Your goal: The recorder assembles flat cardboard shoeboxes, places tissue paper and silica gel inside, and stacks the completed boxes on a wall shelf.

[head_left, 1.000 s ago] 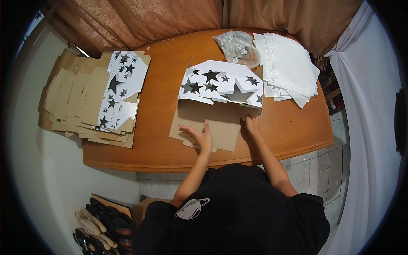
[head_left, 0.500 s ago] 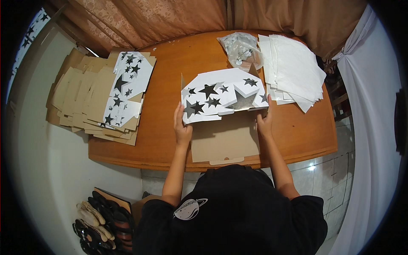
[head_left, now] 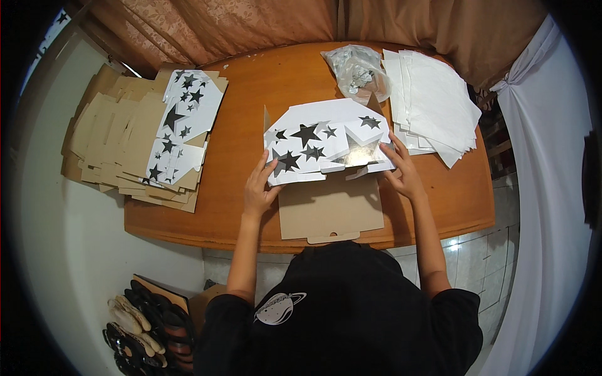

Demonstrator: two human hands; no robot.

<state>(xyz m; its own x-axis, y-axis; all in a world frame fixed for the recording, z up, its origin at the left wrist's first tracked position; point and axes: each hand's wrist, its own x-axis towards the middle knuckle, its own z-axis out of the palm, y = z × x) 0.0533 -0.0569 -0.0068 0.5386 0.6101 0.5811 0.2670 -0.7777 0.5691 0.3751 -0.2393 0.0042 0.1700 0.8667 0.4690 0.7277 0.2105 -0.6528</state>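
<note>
- Star-print box blank (head_left: 323, 145): white card w/ black stars, partly folded, sits mid-worktop (head_left: 251, 94), just in front of the person.
- Its plain brown flap (head_left: 329, 210) lies flat toward the near edge, tab overhanging slightly.
- Left hand (head_left: 258, 188): fingers spread, curled on the blank's left lower corner; thumb under/behind the edge, can't tell exactly. Holding, not clenched.
- Right hand (head_left: 401, 170): fingers extended, pressing the blank's right side panel; grip loose, palm partly off the card.
- Both forearms come in from the lower edge, either side of the brown flap.
- Stack of flat blanks (head_left: 141, 141), far left: brown sides up mostly, one star-print sheet on top; stack overhangs worktop's left end.
- Clear plastic bag (head_left: 357, 72), back centre-right, contents grey, unclear.
- Pile of white sheets (head_left: 439, 103), right, touching the bag, near the blank's right corner.
- Shoes (head_left: 150, 326) on floor, lower left.
</note>
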